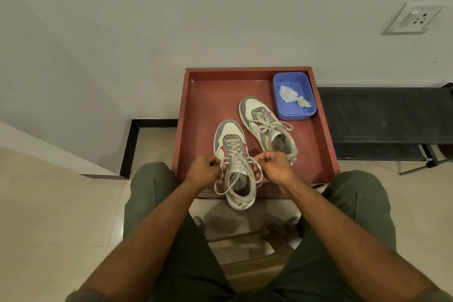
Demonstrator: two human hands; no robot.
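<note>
Two grey and white sneakers with red side marks lie on a reddish-brown tray table [201, 105]. The near sneaker [231, 140] points away from me, its heel hanging over the table's front edge. My left hand [204, 171] pinches one end of its grey lace [221, 179] at the shoe's left. On the shoe's right, my right hand [275, 165] pinches the other lace end. Loops of lace hang between both hands over the shoe opening. The far sneaker [267, 127] lies to the right with its laces tied in a bow.
A blue plastic tub [294, 115] with crumpled white tissue stands in the table's back right corner. A black bench [382, 115] runs along the wall on the right. My knees in green trousers flank the table. A wall socket [414, 18] sits high on the right.
</note>
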